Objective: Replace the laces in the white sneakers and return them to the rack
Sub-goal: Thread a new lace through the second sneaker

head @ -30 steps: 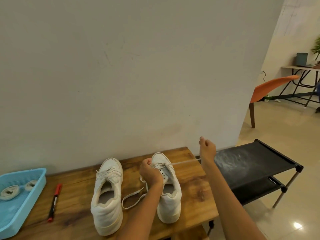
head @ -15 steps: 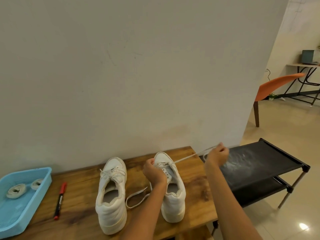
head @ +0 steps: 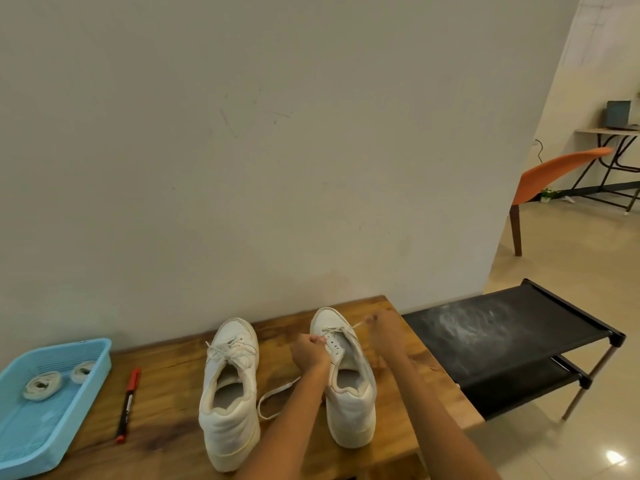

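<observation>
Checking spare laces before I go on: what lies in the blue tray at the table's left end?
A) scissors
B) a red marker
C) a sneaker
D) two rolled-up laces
D: two coiled laces lie in the blue tray; the red marker is on the table beside it.

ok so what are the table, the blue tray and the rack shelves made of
Table: looks like wood, brown with dark grain streaks and a low sheen, possibly a veneer.
Blue tray: likely moulded plastic, matte light blue, with slotted walls and floor.
Rack: shelves look like black fabric, the top one smeared whitish, on thin metal-looking legs.
</observation>
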Tool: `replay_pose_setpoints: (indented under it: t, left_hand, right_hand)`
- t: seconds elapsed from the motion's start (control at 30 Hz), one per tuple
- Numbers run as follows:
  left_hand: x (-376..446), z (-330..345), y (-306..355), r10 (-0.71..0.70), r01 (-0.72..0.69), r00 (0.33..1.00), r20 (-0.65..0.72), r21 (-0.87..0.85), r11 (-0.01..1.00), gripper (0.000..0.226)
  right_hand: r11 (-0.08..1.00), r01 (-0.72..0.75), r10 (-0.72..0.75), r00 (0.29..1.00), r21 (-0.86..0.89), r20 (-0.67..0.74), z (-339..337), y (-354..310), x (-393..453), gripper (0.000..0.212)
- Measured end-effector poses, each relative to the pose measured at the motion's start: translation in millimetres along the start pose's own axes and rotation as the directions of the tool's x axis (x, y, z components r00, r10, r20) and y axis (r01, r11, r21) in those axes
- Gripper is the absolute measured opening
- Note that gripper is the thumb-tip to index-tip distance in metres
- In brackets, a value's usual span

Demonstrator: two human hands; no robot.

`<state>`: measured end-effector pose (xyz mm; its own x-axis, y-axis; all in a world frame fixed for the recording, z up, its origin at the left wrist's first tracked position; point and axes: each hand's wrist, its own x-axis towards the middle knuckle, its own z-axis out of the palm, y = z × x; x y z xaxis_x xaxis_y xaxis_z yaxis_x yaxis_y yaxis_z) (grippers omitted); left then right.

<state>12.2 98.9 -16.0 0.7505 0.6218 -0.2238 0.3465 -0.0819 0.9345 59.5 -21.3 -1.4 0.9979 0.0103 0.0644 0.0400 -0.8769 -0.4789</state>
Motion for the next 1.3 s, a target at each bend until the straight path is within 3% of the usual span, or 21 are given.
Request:
replay_pose_setpoints:
  t: [0.1, 0.2, 0.27, 0.5, 0.6, 0.73, 0.8, 0.87, 0.97, 1.07, 1.17, 1.23, 1.3]
  left_hand:
    - [-0.8, 0.6, -0.1, 0.020, -0.021, 1.000, 0.014, 0.058, 0.998, 0.018]
    - [0.0, 1.4, 0.5, 0.015, -0.016, 1.000, 0.013, 0.106, 0.994, 0.025]
    - [-1.3, 0.3, 2.3, -0.003, 0.000, 1.000, 0.019, 0.140, 0.990, 0.029]
    - [10.9, -8.0, 5.5, -0.105, 0.089, 0.993, 0.059, 0.232, 0.969, 0.031]
    - [14.9, -12.1, 6.8, -0.058, 0.006, 0.990, 0.130, 0.370, 0.929, 0.032]
    - [16.4, -16.4, 5.3, 0.208, -0.302, 0.953, 0.222, 0.618, 0.726, 0.028]
    - [19.8, -17.7, 0.1, 0.423, -0.484, 0.865, 0.270, 0.669, 0.564, 0.022]
    - [21.8, -19.8, -3.1, 0.544, -0.595, 0.769, 0.336, 0.689, 0.415, 0.017]
    - [23.3, -21.0, -4.2, 0.591, -0.667, 0.681, 0.433, 0.700, 0.255, 0.020]
    - [22.2, -20.5, -1.1, 0.579, -0.687, 0.635, 0.512, 0.717, 0.119, 0.026]
    - [19.9, -19.3, 2.7, 0.513, -0.644, 0.680, 0.524, 0.761, 0.075, 0.027]
    - [21.5, -16.9, 6.1, 0.403, -0.584, 0.773, 0.490, 0.798, 0.149, 0.027]
    - [22.1, -16.2, 12.1, 0.283, -0.570, 0.816, 0.504, 0.783, 0.247, 0.027]
  right_hand:
    - [0.990, 0.012, 0.002, 0.996, -0.140, 0.094, -2.3, 11.0, 0.9, 0.042]
    - [0.983, 0.115, -0.077, 0.966, -0.144, 0.247, -6.7, 0.7, 3.3, 0.028]
    - [0.978, 0.176, -0.135, 0.946, -0.116, 0.295, -7.3, -8.6, 4.6, 0.033]
    - [0.981, 0.187, -0.174, 0.966, -0.051, 0.192, 9.8, 1.7, 0.4, 0.025]
    - [0.980, 0.191, -0.180, 0.971, -0.054, 0.157, 12.6, 6.2, -1.0, 0.026]
    - [0.980, 0.193, -0.183, 0.969, -0.049, 0.165, 8.4, 2.2, -1.5, 0.024]
    - [0.980, 0.195, -0.185, 0.969, -0.044, 0.164, 5.7, 1.7, -2.4, 0.024]
    - [0.979, 0.202, -0.196, 0.969, -0.026, 0.151, 5.6, 2.3, -4.2, 0.024]
    - [0.976, 0.219, -0.217, 0.968, -0.002, 0.126, 7.0, 0.1, -7.8, 0.017]
    - [0.972, 0.236, -0.234, 0.967, -0.012, 0.099, 7.2, -4.3, -7.6, 0.014]
    - [0.956, 0.286, -0.277, 0.954, -0.070, 0.112, 2.7, -5.6, -7.0, 0.016]
    - [0.941, 0.322, -0.310, 0.944, -0.108, 0.113, 1.4, -3.5, -6.1, 0.018]
    - [0.945, 0.313, -0.299, 0.945, -0.100, 0.132, 3.6, -1.9, -7.9, 0.019]
